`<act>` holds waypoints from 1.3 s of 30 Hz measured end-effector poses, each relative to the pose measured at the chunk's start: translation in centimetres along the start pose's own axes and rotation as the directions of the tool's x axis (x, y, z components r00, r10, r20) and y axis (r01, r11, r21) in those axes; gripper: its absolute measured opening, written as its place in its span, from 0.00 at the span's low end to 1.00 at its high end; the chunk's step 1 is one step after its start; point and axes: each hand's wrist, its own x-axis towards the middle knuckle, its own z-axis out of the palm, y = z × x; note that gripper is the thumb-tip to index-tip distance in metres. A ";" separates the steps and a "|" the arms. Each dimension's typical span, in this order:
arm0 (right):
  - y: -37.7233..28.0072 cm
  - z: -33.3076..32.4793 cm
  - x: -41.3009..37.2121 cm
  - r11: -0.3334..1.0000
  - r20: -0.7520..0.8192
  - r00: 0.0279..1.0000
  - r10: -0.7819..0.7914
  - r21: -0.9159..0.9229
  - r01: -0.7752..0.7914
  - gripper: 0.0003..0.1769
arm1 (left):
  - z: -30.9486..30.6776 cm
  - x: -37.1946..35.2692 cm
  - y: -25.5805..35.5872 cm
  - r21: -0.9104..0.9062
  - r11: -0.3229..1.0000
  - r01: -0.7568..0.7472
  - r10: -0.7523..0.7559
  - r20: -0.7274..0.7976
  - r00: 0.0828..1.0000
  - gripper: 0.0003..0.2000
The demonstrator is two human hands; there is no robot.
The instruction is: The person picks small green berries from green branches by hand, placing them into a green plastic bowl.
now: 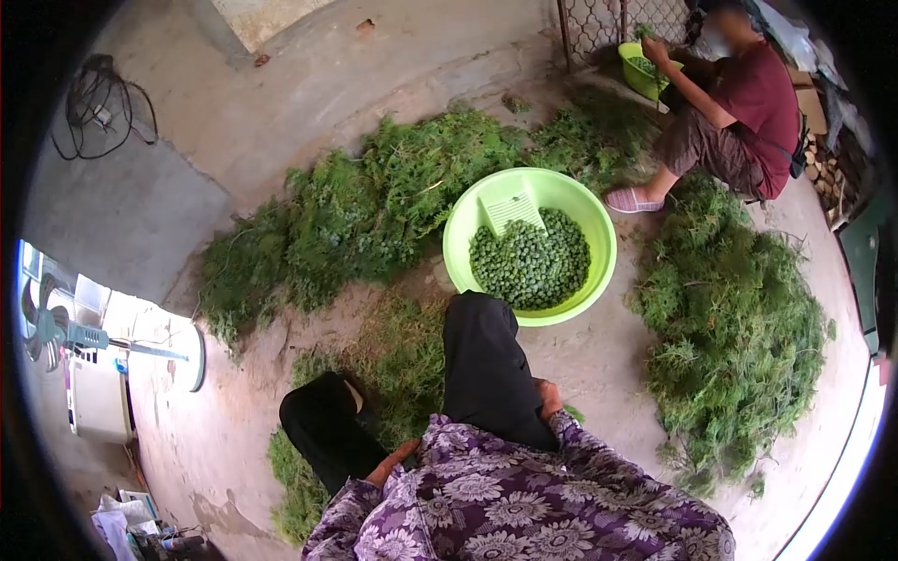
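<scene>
My left hand (393,462) rests by my left thigh, below the black-trousered knee; its fingers are mostly hidden. On the other side, my right hand (549,399) lies against the outside of my right leg, with its fingertips hard to make out. Just beyond my right knee stands a light green basin (603,271) with a ridged washboard part inside. Many small round green berries or cones (531,257) fill much of its bottom. Neither hand touches the basin. Cut green branches (374,201) lie behind and left of it, and more loose greenery (407,360) lies between my legs.
A person in a dark red shirt (769,103) sits at the upper right, hands over a small green bucket (644,82). A large branch pile (734,327) lies at the right. At the left are a standing fan (70,335) and a coiled black cable (101,107).
</scene>
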 end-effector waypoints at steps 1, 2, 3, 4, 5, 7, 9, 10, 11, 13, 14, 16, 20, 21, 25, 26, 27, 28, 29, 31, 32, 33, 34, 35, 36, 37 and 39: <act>0.3 0.3 0.0 0.998 -0.033 0.998 -0.045 0.050 0.046 0.14 | 0.1 -0.1 -0.6 -0.011 1.000 -0.011 0.011 -0.013 1.000 0.42; 0.6 0.5 -0.2 0.991 -0.069 0.994 -0.086 0.099 0.093 0.14 | 0.3 -0.4 -1.3 -0.022 0.999 -0.022 0.022 -0.026 0.999 0.42; 0.8 0.6 -0.3 0.990 -0.064 0.994 -0.091 0.099 0.097 0.14 | 0.6 -0.4 -1.6 -0.034 0.999 -0.034 0.033 -0.040 0.999 0.42; 0.8 0.7 -0.3 0.985 -0.090 0.995 -0.044 0.162 0.059 0.14 | 0.1 0.0 -1.8 -0.042 0.998 -0.048 0.046 -0.056 0.997 0.42; 0.7 0.9 0.0 0.974 -0.114 0.993 0.002 0.226 0.024 0.13 | 0.2 0.3 -2.1 -0.047 0.997 -0.063 0.059 -0.075 0.995 0.41; -1.4 -0.9 -0.4 0.954 -0.109 0.993 0.048 0.299 -0.014 0.13 | 0.2 0.1 -2.5 -0.056 0.994 -0.096 0.089 -0.117 0.989 0.41; -2.6 -1.8 -0.4 0.929 -0.096 0.990 0.100 0.365 -0.058 0.12 | -1.0 0.4 -2.9 -0.061 0.991 -0.117 0.107 -0.149 0.983 0.41; -2.6 -2.0 -0.4 0.972 -0.075 0.994 0.083 0.224 -0.064 0.11 | -1.0 2.3 -1.3 0.264 0.962 -0.063 0.086 -0.073 0.994 0.31; -2.4 -2.2 -0.6 0.995 -0.048 0.997 0.067 0.073 -0.064 0.10 | -0.9 4.9 1.0 0.558 0.829 -0.025 0.038 -0.013 0.999 0.22; -2.7 -2.7 -1.0 0.997 -0.066 0.997 0.047 0.068 -0.042 0.10 | -1.7 8.7 6.3 0.946 0.325 0.001 -0.108 0.036 0.994 0.07; -2.6 -2.9 -1.1 0.996 -0.099 0.994 0.038 0.081 -0.030 0.10 | -2.3 8.6 10.8 0.923 0.376 0.076 -0.093 -0.044 0.995 0.08; -0.3 -1.9 -0.8 0.967 -0.030 0.986 0.164 0.203 -0.155 0.11 | -4.1 8.9 14.3 0.885 0.440 0.155 -0.070 -0.139 0.988 0.10; 2.1 -2.6 -0.7 0.996 0.129 0.989 -0.070 0.065 0.062 0.12 | -8.2 9.7 15.9 0.799 0.510 0.319 -0.049 -0.344 0.938 0.14; 2.7 -3.1 0.1 0.970 0.221 0.963 -0.155 -0.151 0.191 0.12 | -9.0 9.7 16.5 0.811 0.509 0.289 -0.025 -0.321 0.947 0.15; -2.9 -7.4 5.2 0.984 0.188 0.968 0.165 -0.098 -0.149 0.13 | -11.6 10.7 15.1 0.794 0.556 0.245 0.078 -0.343 0.936 0.14; -9.4 -9.6 7.5 0.887 0.206 0.876 0.435 0.067 -0.456 0.13 | -12.0 10.2 16.0 0.773 0.577 0.263 0.075 -0.371 0.926 0.14; -8.4 -9.2 10.1 0.838 0.205 0.857 0.472 0.199 -0.509 0.13 | -12.6 9.6 16.5 0.751 0.599 0.280 0.071 -0.398 0.915 0.13; -9.7 -9.2 12.9 0.855 0.165 0.896 0.412 0.269 -0.443 0.13 | -13.2 9.1 16.1 0.736 0.612 0.288 0.072 -0.414 0.907 0.13; -9.9 -9.0 16.3 0.966 0.144 0.972 0.186 0.155 -0.208 0.13 | -13.8 8.6 15.3 0.761 0.589 0.270 0.107 -0.405 0.908 0.15; -14.1 -7.2 22.7 0.972 0.153 0.960 0.235 -0.021 -0.235 0.12 | -15.0 7.5 14.6 0.772 0.578 0.265 0.137 -0.412 0.901 0.18; -17.5 -5.5 25.5 0.987 0.180 0.971 0.157 -0.071 -0.146 0.13 | -15.4 6.9 14.7 0.752 0.569 0.333 0.048 -0.434 0.899 0.18; -20.2 -3.9 28.1 0.991 0.213 0.974 0.081 -0.118 -0.057 0.14 | -15.9 6.2 15.1 0.731 0.555 0.397 -0.044 -0.451 0.891 0.18; -19.6 -1.1 31.4 0.951 0.279 0.957 -0.084 -0.265 0.161 0.17 | -16.3 5.5 15.7 0.729 0.570 0.380 0.036 -0.484 0.874 0.19; -22.2 1.7 33.2 0.949 0.259 0.957 -0.129 -0.248 0.195 0.20 | -16.8 4.8 16.5 0.729 0.581 0.363 0.114 -0.514 0.850 0.19; -24.8 4.3 34.6 0.953 0.323 0.928 -0.183 -0.174 0.248 0.22 | -17.4 4.3 17.4 0.720 0.622 0.308 0.202 -0.527 0.825 0.15; -26.6 7.3 36.2 0.913 0.405 0.895 -0.187 -0.264 0.311 0.23 | -18.2 3.9 18.2 0.713 0.656 0.248 0.288 -0.540 0.791 0.11; -28.5 13.3 38.9 0.820 0.590 0.756 -0.283 -0.260 0.510 0.29 | -18.6 3.0 18.1 0.660 0.739 0.139 0.273 -0.481 0.833 0.21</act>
